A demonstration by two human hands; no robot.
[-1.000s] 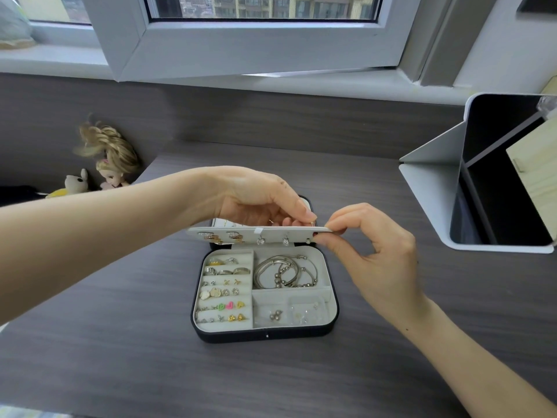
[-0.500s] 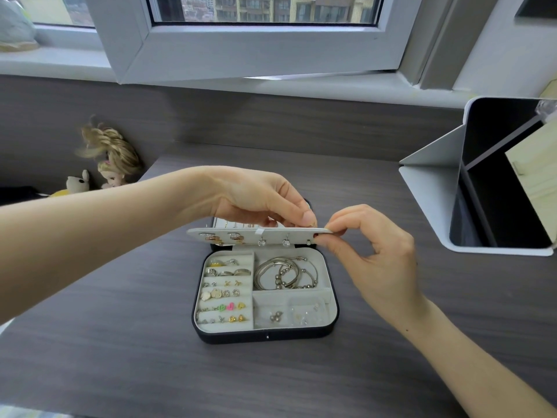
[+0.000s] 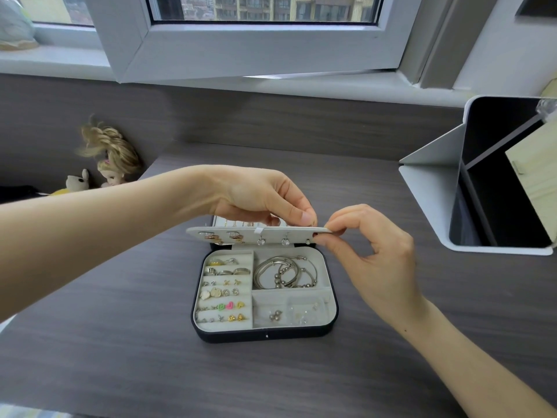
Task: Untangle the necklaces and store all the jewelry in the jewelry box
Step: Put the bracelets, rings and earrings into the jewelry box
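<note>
The box (image 3: 265,335) sits open on the bench (image 3: 120,357), lower centre of the frame. Rings (image 3: 229,271) and studs (image 3: 224,306) are in the left slots, bangles (image 3: 271,274) upper right. Its earring flap (image 3: 241,233) is held level over the far edge. Our right hand (image 3: 370,245) pinches the flap's right end between thumb and forefinger. Our left hand (image 3: 259,194) curls its fingers (image 3: 304,217) down behind the flap, and we can't tell if they grip anything. There's a doll (image 3: 116,164) at the left edge.

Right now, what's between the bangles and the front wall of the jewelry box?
Head view: a padded divider, then a compartment with silver ball studs and a small clear bag.
</note>
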